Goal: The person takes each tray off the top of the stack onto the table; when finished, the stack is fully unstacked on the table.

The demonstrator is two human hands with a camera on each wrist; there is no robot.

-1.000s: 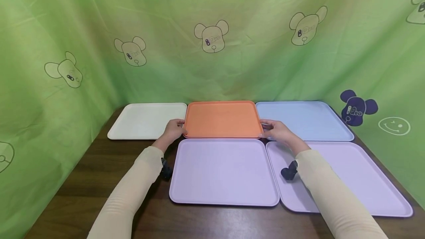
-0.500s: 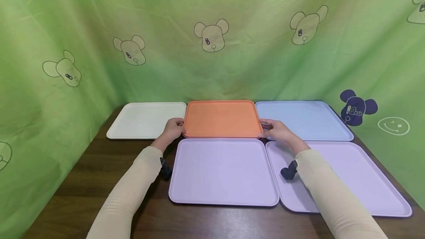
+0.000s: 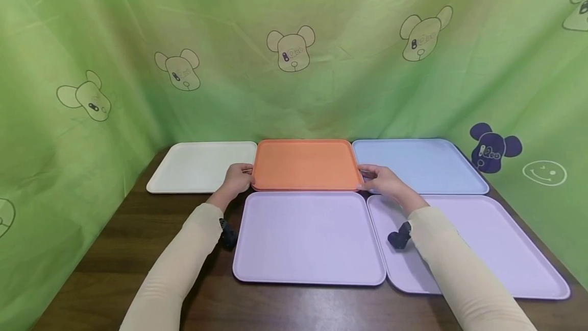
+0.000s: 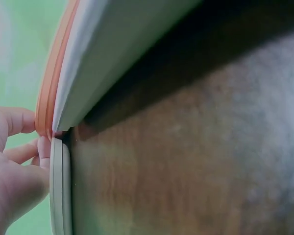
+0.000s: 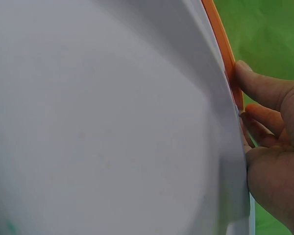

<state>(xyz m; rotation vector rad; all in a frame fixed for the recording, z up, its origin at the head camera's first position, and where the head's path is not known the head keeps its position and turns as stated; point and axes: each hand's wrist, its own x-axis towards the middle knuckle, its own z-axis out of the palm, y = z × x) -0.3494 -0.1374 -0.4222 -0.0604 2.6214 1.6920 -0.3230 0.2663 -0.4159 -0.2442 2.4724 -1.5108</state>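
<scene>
An orange tray (image 3: 307, 165) lies flat in the middle of the back row, between a white tray (image 3: 202, 167) and a light blue tray (image 3: 420, 166). At its left edge my left hand (image 3: 238, 178) grips the rim; in the left wrist view the thumb (image 4: 20, 120) is on the orange rim, with fingers at its lower edge. My right hand (image 3: 382, 182) grips the opposite edge, and the right wrist view has that thumb (image 5: 259, 87) against the orange rim. Fingertips on both sides are partly hidden. Just in front lies a lilac tray (image 3: 309, 236).
A second lilac tray (image 3: 478, 249) sits at the front right, under the right forearm. The trays rest on a dark wooden table (image 3: 110, 249). Green cloth (image 3: 229, 101) with printed bear heads hangs close behind the back row and along both sides.
Hardly anything differs. Both hands stay on the orange tray's side edges, and the whole head view has drifted very slightly.
</scene>
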